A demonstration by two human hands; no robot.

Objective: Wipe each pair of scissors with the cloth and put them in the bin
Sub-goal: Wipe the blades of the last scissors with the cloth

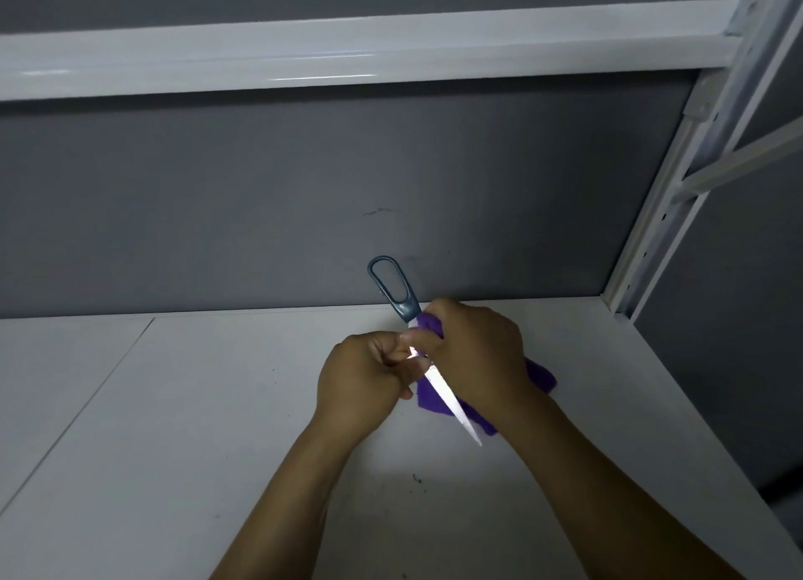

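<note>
Right hand (473, 344), fuzzy cloth (541, 377), pointed scissors (439, 384)

One scissors (407, 311), one cloth (541, 375), two hands (363, 379) (476, 349).

Left hand (365, 377), right hand (473, 349) both clenched, pressed together.

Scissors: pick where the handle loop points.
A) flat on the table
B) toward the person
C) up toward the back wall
C: the blue handle of the scissors rises above the left hand and the right hand with the cloth, toward the grey wall; blade tip toward the person.
</note>
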